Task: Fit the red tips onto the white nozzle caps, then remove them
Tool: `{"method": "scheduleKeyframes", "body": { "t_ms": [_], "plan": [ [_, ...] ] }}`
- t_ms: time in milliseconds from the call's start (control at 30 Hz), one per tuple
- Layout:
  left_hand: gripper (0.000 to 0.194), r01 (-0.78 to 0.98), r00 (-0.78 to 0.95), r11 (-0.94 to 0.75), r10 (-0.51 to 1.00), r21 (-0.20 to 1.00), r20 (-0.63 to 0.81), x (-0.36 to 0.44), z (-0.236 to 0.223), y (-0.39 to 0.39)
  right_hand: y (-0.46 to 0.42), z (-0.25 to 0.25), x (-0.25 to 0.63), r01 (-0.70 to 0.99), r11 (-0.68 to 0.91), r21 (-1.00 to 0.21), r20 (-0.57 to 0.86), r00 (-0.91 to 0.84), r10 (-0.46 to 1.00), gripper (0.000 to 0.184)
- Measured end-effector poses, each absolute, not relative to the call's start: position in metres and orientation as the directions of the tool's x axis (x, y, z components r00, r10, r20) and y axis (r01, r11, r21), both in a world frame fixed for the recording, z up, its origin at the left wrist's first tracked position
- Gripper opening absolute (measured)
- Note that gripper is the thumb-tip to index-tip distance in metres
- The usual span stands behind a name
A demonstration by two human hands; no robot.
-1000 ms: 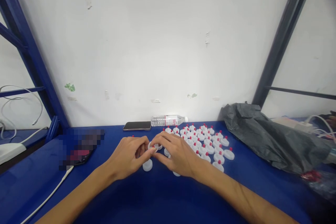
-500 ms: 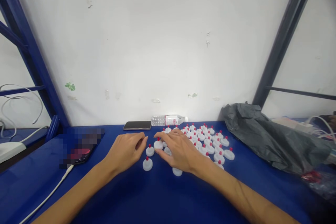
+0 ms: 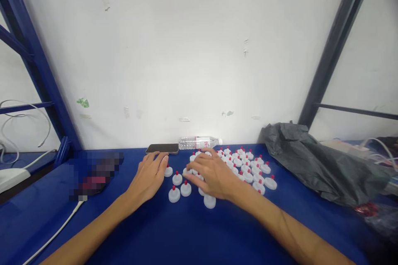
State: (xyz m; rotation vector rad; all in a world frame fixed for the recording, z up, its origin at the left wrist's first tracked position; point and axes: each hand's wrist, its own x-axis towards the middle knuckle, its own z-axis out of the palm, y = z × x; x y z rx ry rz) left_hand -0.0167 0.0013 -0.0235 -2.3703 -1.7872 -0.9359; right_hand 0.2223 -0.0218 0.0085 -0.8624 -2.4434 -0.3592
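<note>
Several white round caps with red tips [image 3: 248,167] stand in a cluster on the blue table [image 3: 174,236]. My left hand [image 3: 150,177] lies flat with fingers stretched out, its fingertips at a cap [image 3: 168,171] near a phone. My right hand [image 3: 211,174] rests over the left part of the cluster, fingers spread and curved down onto the caps, holding nothing that I can see. Three caps [image 3: 179,186] stand between the two hands. One plain white cap [image 3: 209,201] sits below my right hand.
A phone [image 3: 162,148] and a lying water bottle [image 3: 199,142] are at the wall behind the caps. A dark grey plastic bag [image 3: 320,163] fills the right side. A white cable [image 3: 52,236] runs at the left, near a blurred dark object [image 3: 93,174].
My hands held a cap together a second ago, then let go and parted. Both have moved forward toward the wall, and one more red-tipped cap now stands between them.
</note>
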Motion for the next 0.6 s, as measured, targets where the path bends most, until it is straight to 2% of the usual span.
{"method": "scheduleKeyframes", "body": {
  "t_ms": [67, 167, 200, 367, 500, 600],
  "plan": [
    [0.050, 0.863, 0.142, -0.328, 0.888, 0.385, 0.438, -0.014, -0.032, 0.004, -0.011, 0.020, 0.241, 0.680, 0.732, 0.039, 0.606, -0.599, 0.524, 0.032],
    [0.053, 0.817, 0.145, -0.346, 0.897, 0.462, 0.417, -0.009, -0.040, 0.006, 0.011, 0.033, 0.292, 0.793, 0.594, -0.136, 0.645, -0.384, 0.661, 0.036],
    [0.052, 0.799, 0.154, -0.362, 0.895, 0.480, 0.418, -0.007, -0.041, 0.006, 0.019, 0.035, 0.313, 0.823, 0.520, -0.231, 0.637, -0.276, 0.719, 0.038],
    [0.050, 0.745, 0.211, -0.417, 0.888, 0.521, 0.409, 0.001, -0.040, 0.002, 0.050, 0.011, 0.414, 0.855, 0.319, -0.409, 0.557, -0.043, 0.830, 0.061],
    [0.049, 0.740, 0.263, -0.447, 0.880, 0.502, 0.396, 0.014, -0.039, 0.003, 0.067, -0.022, 0.447, 0.810, 0.299, -0.504, 0.466, -0.037, 0.884, 0.073],
    [0.048, 0.741, 0.298, -0.469, 0.871, 0.481, 0.391, 0.027, -0.039, 0.008, 0.072, -0.030, 0.443, 0.786, 0.345, -0.513, 0.444, -0.101, 0.890, 0.070]
  ]
}}
